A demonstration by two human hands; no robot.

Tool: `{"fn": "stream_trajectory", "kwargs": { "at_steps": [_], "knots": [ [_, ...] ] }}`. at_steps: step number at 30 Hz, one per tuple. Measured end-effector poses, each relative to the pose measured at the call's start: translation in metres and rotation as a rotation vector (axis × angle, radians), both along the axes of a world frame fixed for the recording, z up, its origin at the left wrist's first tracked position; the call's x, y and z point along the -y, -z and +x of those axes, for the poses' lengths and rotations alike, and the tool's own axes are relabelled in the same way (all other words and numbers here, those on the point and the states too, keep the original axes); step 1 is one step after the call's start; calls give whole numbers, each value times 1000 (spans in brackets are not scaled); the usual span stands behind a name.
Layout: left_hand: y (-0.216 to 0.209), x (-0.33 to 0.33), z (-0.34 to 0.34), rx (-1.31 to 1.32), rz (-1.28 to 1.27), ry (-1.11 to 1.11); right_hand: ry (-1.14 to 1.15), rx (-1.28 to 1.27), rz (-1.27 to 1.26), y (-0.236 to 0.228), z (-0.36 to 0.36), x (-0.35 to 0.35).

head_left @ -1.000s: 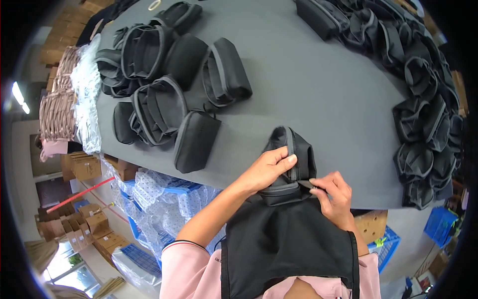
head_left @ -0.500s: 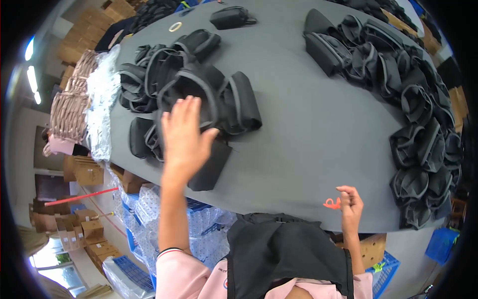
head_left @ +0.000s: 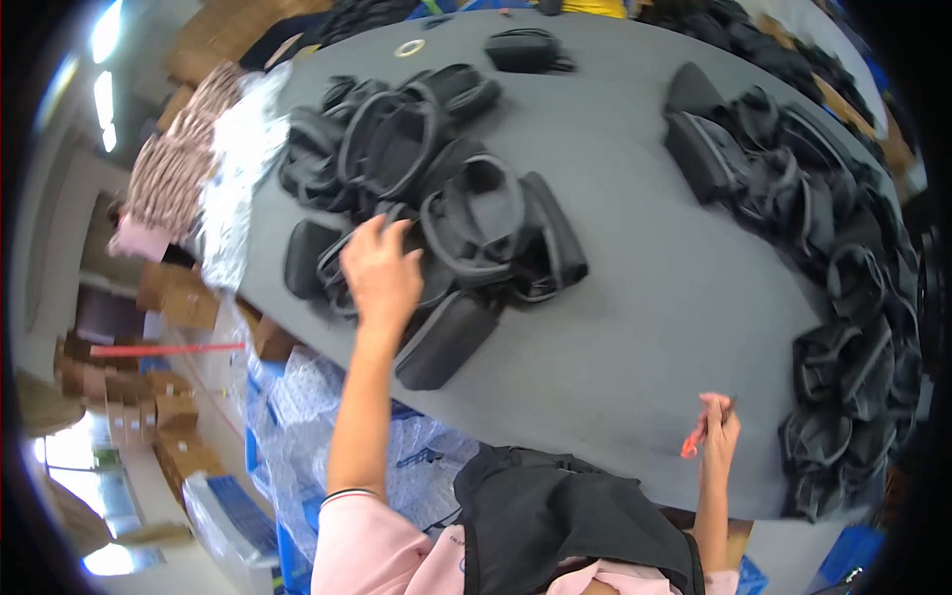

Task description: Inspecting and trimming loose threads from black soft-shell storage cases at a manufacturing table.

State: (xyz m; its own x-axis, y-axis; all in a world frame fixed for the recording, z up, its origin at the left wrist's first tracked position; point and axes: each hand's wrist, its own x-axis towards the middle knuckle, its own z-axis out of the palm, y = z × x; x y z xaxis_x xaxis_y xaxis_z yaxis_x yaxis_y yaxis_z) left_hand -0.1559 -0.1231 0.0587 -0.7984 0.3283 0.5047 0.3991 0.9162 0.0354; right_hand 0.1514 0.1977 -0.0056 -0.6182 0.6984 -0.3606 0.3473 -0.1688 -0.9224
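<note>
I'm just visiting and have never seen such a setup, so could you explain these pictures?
There's no machine here: a person in a black apron works with two bare hands. The view comes from the left one of two wide cameras worn on the head, looking down; the lens makes straight edges bend. On the gray table lie black bags, heaped at left and along the right edge, with a pale ring toward the far side. The left hand is at the left heap; blur hides whether it grips a bag. The right hand holds a small orange thing, too blurred to identify.
</note>
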Motion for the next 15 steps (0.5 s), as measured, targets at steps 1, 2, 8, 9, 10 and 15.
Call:
{"fn": "stream_trajectory", "kwargs": {
  "at_steps": [1,2,8,9,10,15],
  "knots": [
    [2,13,-9,21,-148,-74,-66,3,25,-2,-13,-5],
    [8,35,-18,82,-272,-119,-113,14,59,1,-28,-19],
    [-18,-25,6,-153,71,71,-216,29,879,1,-130,-137],
    [-25,-56,19,-67,170,203,-219,45,975,3,-148,-158],
    [-24,-79,31,0,202,315,-199,70,977,0,-166,-175],
    [2,-150,82,335,232,745,-173,106,853,9,-274,-200]
  ]
}}
